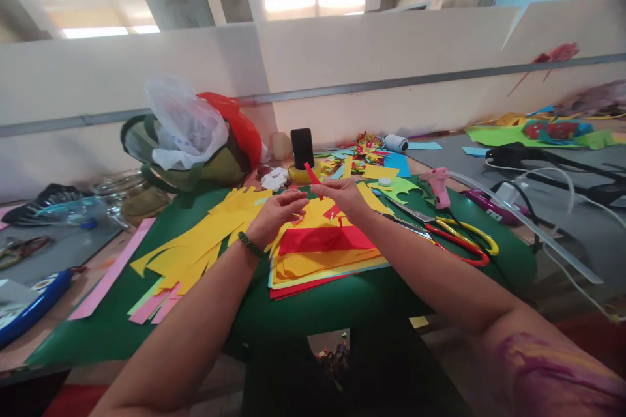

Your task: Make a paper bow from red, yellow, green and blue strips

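Observation:
My right hand (342, 199) pinches a narrow red strip (312, 174), which sticks up from the fingers and looks like felt. Close by on the left is my left hand (280, 214), with a green beaded bracelet at the wrist. Its fingers are curled, and a small reddish bit shows at the fingertips, too small to name. Under both hands lies a stack of yellow sheets (313, 266) with a wider red strip (325, 239) across its top. Yellow strips (195, 244) are spread to the left of the stack. Scissors with red and yellow handles (460, 241) lie to the right.
A pink glue gun (437, 186) stands beyond the scissors, near a light green sheet (398, 189). A phone (302, 148) is propped upright at the back. Left of it, a bag (210, 156) holds white plastic. A green surface (313, 313) carries the work; cables (567, 208) run along the right.

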`<action>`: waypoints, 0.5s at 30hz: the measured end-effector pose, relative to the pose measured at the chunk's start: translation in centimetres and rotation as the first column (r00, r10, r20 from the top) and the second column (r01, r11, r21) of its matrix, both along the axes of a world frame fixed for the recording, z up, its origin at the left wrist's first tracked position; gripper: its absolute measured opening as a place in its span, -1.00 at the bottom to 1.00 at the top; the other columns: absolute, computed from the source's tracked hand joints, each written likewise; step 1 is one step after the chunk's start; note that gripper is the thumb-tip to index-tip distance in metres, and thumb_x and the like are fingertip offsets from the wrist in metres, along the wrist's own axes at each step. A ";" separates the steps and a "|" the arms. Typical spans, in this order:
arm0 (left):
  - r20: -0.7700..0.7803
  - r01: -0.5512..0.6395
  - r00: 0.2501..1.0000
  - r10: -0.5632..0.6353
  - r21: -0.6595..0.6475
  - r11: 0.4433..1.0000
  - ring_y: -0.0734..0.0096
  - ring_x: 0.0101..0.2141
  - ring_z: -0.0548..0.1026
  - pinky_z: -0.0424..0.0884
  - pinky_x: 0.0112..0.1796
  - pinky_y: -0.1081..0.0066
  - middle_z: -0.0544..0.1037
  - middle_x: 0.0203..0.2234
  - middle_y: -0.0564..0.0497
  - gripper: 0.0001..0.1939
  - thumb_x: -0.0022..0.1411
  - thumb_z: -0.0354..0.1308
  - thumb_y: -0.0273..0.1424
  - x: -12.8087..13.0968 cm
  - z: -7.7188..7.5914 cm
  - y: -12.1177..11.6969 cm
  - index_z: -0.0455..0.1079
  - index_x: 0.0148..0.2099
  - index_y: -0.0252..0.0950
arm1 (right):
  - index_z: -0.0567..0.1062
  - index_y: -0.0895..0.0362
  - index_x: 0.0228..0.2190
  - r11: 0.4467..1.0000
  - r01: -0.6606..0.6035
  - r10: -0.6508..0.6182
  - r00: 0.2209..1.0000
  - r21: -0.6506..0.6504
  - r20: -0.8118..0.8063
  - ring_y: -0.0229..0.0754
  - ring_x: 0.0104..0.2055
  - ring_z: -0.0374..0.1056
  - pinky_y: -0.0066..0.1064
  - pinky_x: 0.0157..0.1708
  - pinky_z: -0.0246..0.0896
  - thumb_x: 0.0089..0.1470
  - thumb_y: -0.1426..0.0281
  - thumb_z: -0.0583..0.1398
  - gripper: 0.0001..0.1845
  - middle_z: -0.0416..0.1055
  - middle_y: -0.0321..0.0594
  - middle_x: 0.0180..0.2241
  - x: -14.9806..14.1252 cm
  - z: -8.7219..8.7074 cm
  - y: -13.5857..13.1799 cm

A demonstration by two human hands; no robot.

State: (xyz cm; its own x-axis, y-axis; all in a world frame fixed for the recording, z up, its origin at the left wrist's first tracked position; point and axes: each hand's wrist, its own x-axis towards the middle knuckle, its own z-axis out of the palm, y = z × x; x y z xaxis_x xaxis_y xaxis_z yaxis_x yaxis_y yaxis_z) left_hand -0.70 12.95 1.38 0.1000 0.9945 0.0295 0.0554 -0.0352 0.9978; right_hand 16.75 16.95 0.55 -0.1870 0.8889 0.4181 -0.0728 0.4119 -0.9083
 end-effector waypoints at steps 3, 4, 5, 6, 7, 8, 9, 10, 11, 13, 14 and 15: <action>0.149 0.101 0.985 -0.089 -0.078 0.992 0.52 -0.42 0.51 0.37 -0.38 0.50 0.62 -0.25 -0.09 -0.52 -0.21 0.50 -0.21 1.0 -0.5 -0.2 0.55 -0.21 -0.32 | 0.64 0.12 -0.56 0.989 -0.107 0.093 0.986 -0.102 -0.135 -0.21 -0.37 0.35 -0.38 -0.32 0.23 -0.26 0.17 0.38 -0.73 0.50 -0.27 -0.53 -0.8 -0.3 -0.4; 0.188 0.118 0.977 -0.099 -0.091 0.989 0.53 -0.44 0.51 0.36 -0.39 0.51 0.63 -0.28 -0.08 -0.53 -0.21 0.50 -0.23 1.2 -0.6 -0.2 0.55 -0.22 -0.31 | 0.65 0.11 -0.55 0.984 -0.135 0.115 0.980 -0.117 -0.165 -0.19 -0.34 0.38 -0.37 -0.29 0.25 -0.28 0.17 0.39 -0.73 0.53 -0.26 -0.49 -1.0 -0.4 -0.6; 0.220 0.125 0.970 -0.101 -0.101 0.987 0.54 -0.47 0.51 0.36 -0.41 0.53 0.64 -0.32 -0.06 -0.54 -0.22 0.51 -0.25 1.4 -0.7 -0.2 0.55 -0.24 -0.31 | 0.65 0.11 -0.55 0.981 -0.154 0.130 0.973 -0.121 -0.188 -0.18 -0.31 0.39 -0.37 -0.27 0.26 -0.28 0.18 0.39 -0.74 0.54 -0.25 -0.47 -1.3 -0.5 -0.7; 0.242 0.127 0.965 -0.097 -0.109 0.986 0.56 -0.49 0.50 0.36 -0.43 0.54 0.64 -0.36 -0.04 -0.56 -0.23 0.52 -0.26 1.4 -0.8 -0.1 0.55 -0.26 -0.31 | 0.65 0.11 -0.56 0.978 -0.171 0.144 0.968 -0.121 -0.206 -0.18 -0.28 0.40 -0.36 -0.24 0.27 -0.29 0.18 0.40 -0.75 0.55 -0.24 -0.45 -1.5 -0.6 -0.9; 0.254 0.126 0.963 -0.093 -0.117 0.985 0.57 -0.52 0.50 0.37 -0.44 0.55 0.64 -0.40 -0.03 -0.58 -0.25 0.53 -0.28 1.4 -0.8 0.0 0.55 -0.30 -0.31 | 0.65 0.10 -0.56 0.975 -0.186 0.157 0.963 -0.122 -0.219 -0.17 -0.26 0.41 -0.36 -0.23 0.28 -0.29 0.18 0.40 -0.75 0.56 -0.24 -0.43 -1.7 -0.7 -1.0; 0.259 0.124 0.962 -0.088 -0.125 0.984 0.57 -0.54 0.49 0.37 -0.45 0.56 0.64 -0.43 -0.01 -0.61 -0.25 0.53 -0.29 1.4 -0.8 0.0 0.55 -0.33 -0.31 | 0.65 0.10 -0.56 0.972 -0.200 0.169 0.959 -0.125 -0.226 -0.17 -0.26 0.41 -0.36 -0.23 0.29 -0.29 0.18 0.40 -0.75 0.56 -0.24 -0.43 -1.9 -0.8 -1.1; 0.261 0.121 0.962 -0.084 -0.132 0.984 0.58 -0.56 0.49 0.38 -0.46 0.56 0.63 -0.46 0.00 -0.63 -0.25 0.53 -0.30 1.3 -0.9 0.1 0.54 -0.36 -0.32 | 0.65 0.10 -0.55 0.969 -0.213 0.180 0.957 -0.129 -0.227 -0.17 -0.27 0.42 -0.36 -0.23 0.29 -0.29 0.17 0.40 -0.74 0.56 -0.24 -0.44 -1.9 -0.8 -1.2; 0.261 0.120 0.962 -0.081 -0.137 0.983 0.57 -0.56 0.49 0.38 -0.47 0.56 0.63 -0.47 0.00 -0.65 -0.25 0.53 -0.31 1.2 -0.9 0.2 0.53 -0.38 -0.32 | 0.65 0.10 -0.55 0.965 -0.224 0.190 0.956 -0.135 -0.224 -0.17 -0.27 0.42 -0.35 -0.23 0.30 -0.29 0.16 0.40 -0.73 0.56 -0.24 -0.45 -2.0 -0.8 -1.2; 0.262 0.119 0.962 -0.079 -0.139 0.983 0.57 -0.56 0.49 0.39 -0.47 0.57 0.63 -0.48 0.00 -0.66 -0.23 0.53 -0.32 1.1 -0.9 0.2 0.53 -0.38 -0.32 | 0.65 0.11 -0.54 0.963 -0.231 0.198 0.956 -0.140 -0.218 -0.17 -0.28 0.42 -0.35 -0.23 0.31 -0.28 0.14 0.40 -0.71 0.56 -0.24 -0.45 -1.9 -0.8 -1.2; 0.262 0.118 0.962 -0.078 -0.141 0.983 0.57 -0.55 0.50 0.38 -0.47 0.57 0.63 -0.46 -0.02 -0.68 -0.19 0.51 -0.34 1.0 -0.8 0.2 0.54 -0.36 -0.34 | 0.65 0.12 -0.54 0.964 -0.227 0.197 0.959 -0.138 -0.202 -0.17 -0.26 0.42 -0.34 -0.20 0.31 -0.26 0.11 0.39 -0.68 0.56 -0.23 -0.45 -1.8 -0.8 -1.1; 0.259 0.116 0.963 -0.075 -0.145 0.983 0.57 -0.55 0.50 0.38 -0.46 0.57 0.64 -0.45 -0.04 -0.70 -0.17 0.50 -0.35 1.0 -0.8 0.2 0.54 -0.36 -0.35 | 0.65 0.12 -0.54 0.967 -0.219 0.192 0.962 -0.129 -0.194 -0.17 -0.25 0.42 -0.34 -0.19 0.31 -0.26 0.10 0.38 -0.67 0.56 -0.22 -0.44 -1.8 -0.7 -1.1; 0.253 0.111 0.965 -0.070 -0.151 0.982 0.56 -0.54 0.51 0.38 -0.46 0.57 0.64 -0.44 -0.05 -0.72 -0.14 0.49 -0.36 1.0 -0.7 0.1 0.54 -0.36 -0.35 | 0.65 0.12 -0.54 0.971 -0.208 0.184 0.965 -0.120 -0.188 -0.16 -0.24 0.42 -0.34 -0.18 0.32 -0.25 0.08 0.38 -0.65 0.56 -0.22 -0.44 -1.7 -0.7 -1.0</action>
